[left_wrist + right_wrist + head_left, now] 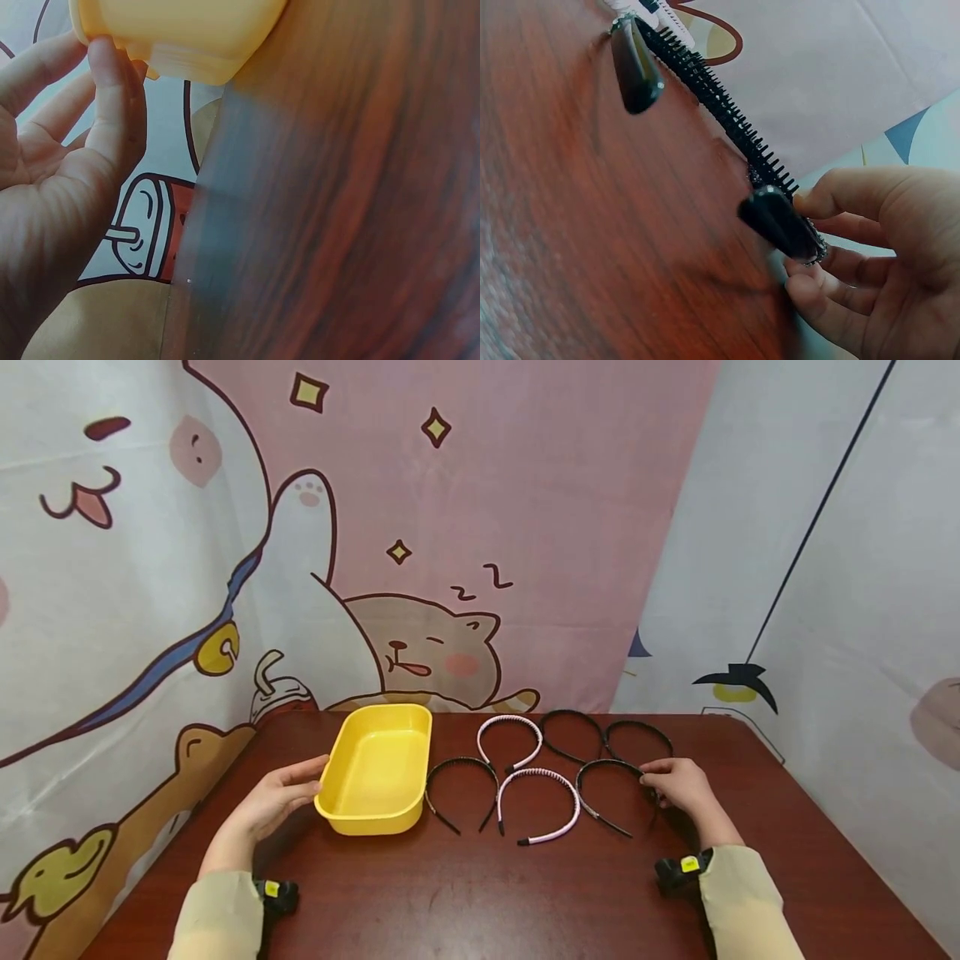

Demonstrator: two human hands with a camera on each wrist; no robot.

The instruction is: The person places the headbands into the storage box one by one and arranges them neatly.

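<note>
A yellow plastic tray (pixel 375 824) with a raised wall stands on the left of the table. My left hand (pixel 273 802) touches its left side, thumb and fingers extended against the outer wall under the rim, as the left wrist view shows. My right hand (pixel 681 787) pinches the right side of a black toothed headband (pixel 609 762) between thumb and fingers. In the right wrist view this headband (pixel 735 124) shows its comb-like teeth, and its dark flat ends point toward the camera. Some fingertips are hidden behind it.
Beside the held headband lie a pink headband (pixel 540 772) and, behind it, another pink headband (pixel 509 719). More black headbands rest at the back right and next to the tray. The brown table (pixel 480 893) ends at a cartoon-printed cloth (pixel 555 527).
</note>
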